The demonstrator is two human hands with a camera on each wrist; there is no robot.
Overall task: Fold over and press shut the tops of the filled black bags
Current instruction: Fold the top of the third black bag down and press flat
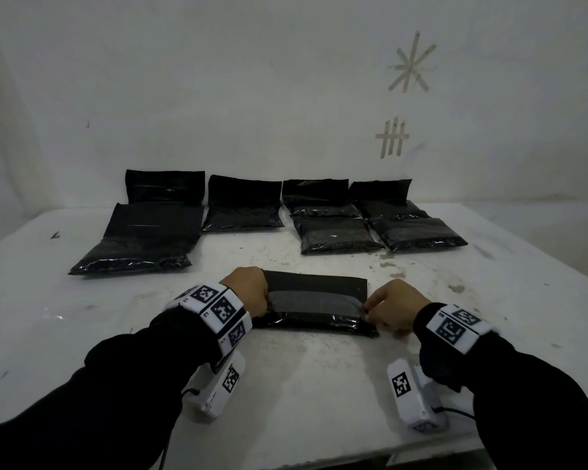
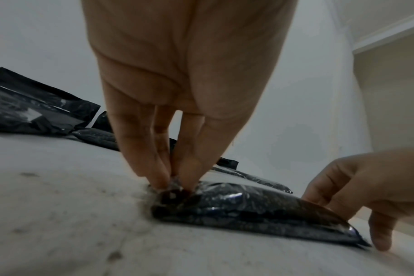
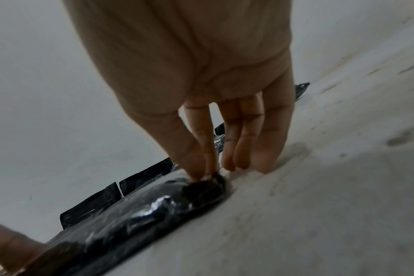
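Note:
A filled black bag (image 1: 314, 308) lies crosswise on the white table (image 1: 302, 385) just in front of me, its top flap folded over onto the body. My left hand (image 1: 263, 300) pinches the bag's left end; in the left wrist view its thumb and fingers (image 2: 154, 168) close on that corner of the bag (image 2: 260, 209). My right hand (image 1: 370, 308) pinches the right end, and in the right wrist view thumb and forefinger (image 3: 194, 158) nip the corner of the bag (image 3: 142, 211) while the other fingers touch the table.
Several more filled black bags (image 1: 143, 239) lie in rows toward the back of the table against the white wall, some with flaps standing up (image 1: 165, 186). Tape marks (image 1: 411, 62) stick to the wall. The table's near edge runs below my wrists.

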